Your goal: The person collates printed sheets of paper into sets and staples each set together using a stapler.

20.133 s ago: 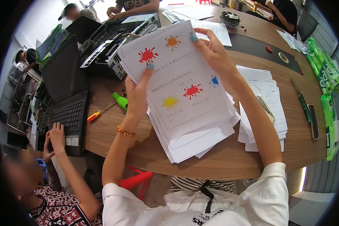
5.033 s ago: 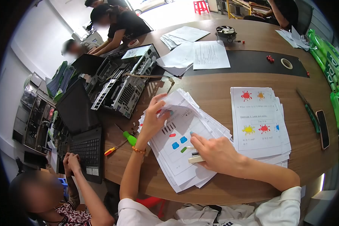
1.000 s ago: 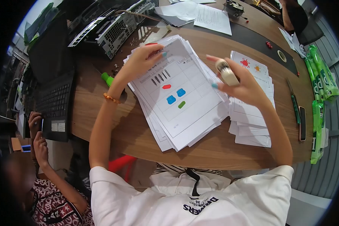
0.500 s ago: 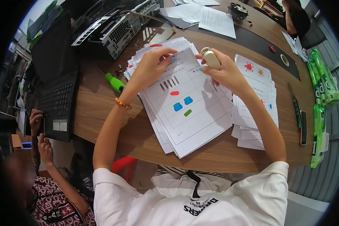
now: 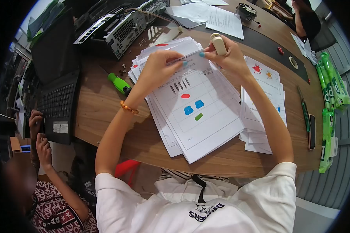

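Observation:
A printed worksheet (image 5: 211,128) with red, blue and green shapes lies tilted on top of a paper stack (image 5: 164,134). My left hand (image 5: 159,69) is closed, pinching the sheet's top edge between thumb and fingers. My right hand (image 5: 232,60) grips a small cream stapler (image 5: 219,45) in its palm. The thumb and fingertips of that same hand also pinch the top edge of the sheet, to the right of my left hand. The stapler points up and away, apart from the paper.
A second worksheet pile (image 5: 258,93) lies to the right, then green-handled pliers (image 5: 307,116) and a phone (image 5: 312,132). At left are a green screwdriver (image 5: 118,82), an open laptop (image 5: 56,101) and a computer case (image 5: 128,33). Another person's hand (image 5: 44,149) is beside the laptop.
My right hand has turned, lifting the stapler slightly and bringing the thumb onto the sheet's top edge. The top sheet has shifted a little to the right.

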A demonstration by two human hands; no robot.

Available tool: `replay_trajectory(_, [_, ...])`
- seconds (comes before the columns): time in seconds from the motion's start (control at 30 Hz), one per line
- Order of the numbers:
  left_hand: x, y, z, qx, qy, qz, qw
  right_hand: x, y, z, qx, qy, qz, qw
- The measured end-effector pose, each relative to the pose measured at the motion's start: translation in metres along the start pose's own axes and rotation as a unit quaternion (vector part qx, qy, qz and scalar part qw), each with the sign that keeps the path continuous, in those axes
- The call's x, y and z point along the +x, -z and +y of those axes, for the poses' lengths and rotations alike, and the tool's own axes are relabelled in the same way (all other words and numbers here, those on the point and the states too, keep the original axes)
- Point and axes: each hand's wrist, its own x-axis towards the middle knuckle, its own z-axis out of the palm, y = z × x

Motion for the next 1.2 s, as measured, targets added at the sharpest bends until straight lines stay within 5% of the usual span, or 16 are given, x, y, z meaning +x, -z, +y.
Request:
replay_trajectory(0.07, [-0.003,-0.002,0.009,0.080,-0.039,0.040,0.995,0.002,0.010,-0.006,-0.330,0.216,0.027,0.919])
replay_trajectory(0.1, [-0.005,-0.003,0.017,0.159,-0.078,0.079,0.981,0.002,0.015,-0.014,-0.331,0.217,0.027,0.918])
replay_trajectory(0.17, [-0.008,-0.006,0.030,0.224,-0.098,0.084,0.966,-0.002,0.024,-0.036,-0.575,0.362,-0.023,0.734])
replay_trajectory(0.3, [-0.011,-0.013,0.043,0.340,-0.175,0.109,0.918,-0.007,0.021,-0.063,-0.666,0.404,-0.078,0.622])
replay_trajectory(0.37, [-0.012,-0.014,0.046,0.362,-0.179,0.101,0.909,-0.008,0.016,-0.066,-0.731,0.336,-0.140,0.577])
replay_trajectory(0.47, [-0.013,-0.015,0.052,0.389,-0.182,0.090,0.899,-0.001,0.016,-0.055,-0.708,0.414,-0.138,0.555])
replay_trajectory(0.8, [-0.012,-0.017,0.070,0.407,-0.200,0.065,0.889,0.000,0.019,-0.058,-0.689,0.398,-0.174,0.580])
replay_trajectory(1.2, [0.001,-0.019,0.071,0.398,-0.228,0.068,0.886,0.004,0.024,-0.070,-0.742,0.280,-0.248,0.556])
